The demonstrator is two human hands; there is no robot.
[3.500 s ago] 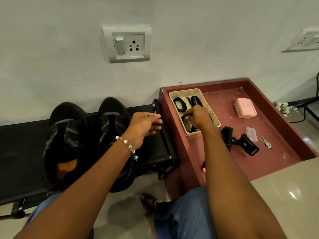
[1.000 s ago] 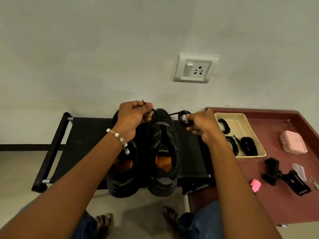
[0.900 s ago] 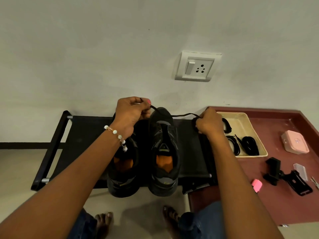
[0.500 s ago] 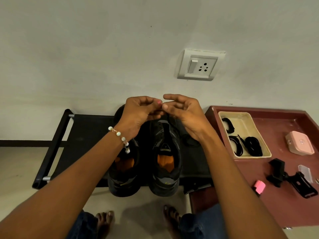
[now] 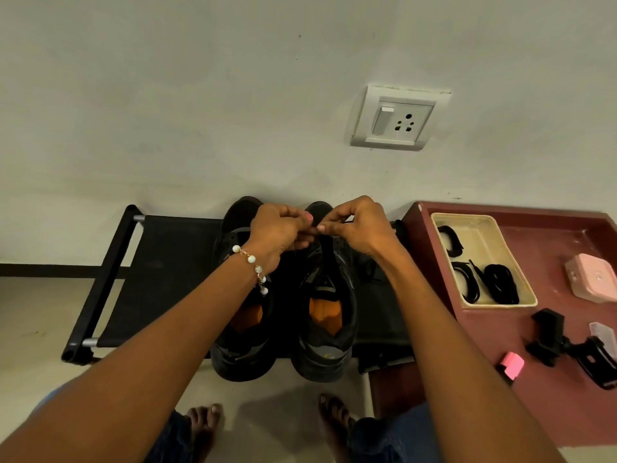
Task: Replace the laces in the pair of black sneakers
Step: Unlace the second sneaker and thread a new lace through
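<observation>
Two black sneakers with orange insoles stand side by side on a black fabric bench, toes to the wall: the left sneaker and the right sneaker. My left hand and my right hand meet above the right sneaker's toe, fingertips together, pinching a thin black lace that is mostly hidden by the fingers. A dark bunch of lace lies on the bench right of the shoes. A cream tray holds several coiled black laces.
The tray sits on a maroon low table with a pink box, a black phone clamp, a pink eraser-like block and a small clear case. A wall socket is above. My bare feet are on the floor below the bench.
I took a lace from the tray and brought it over the sneakers, pulling it out between both hands. In the last half second my hands closed together above the right sneaker's toe.
</observation>
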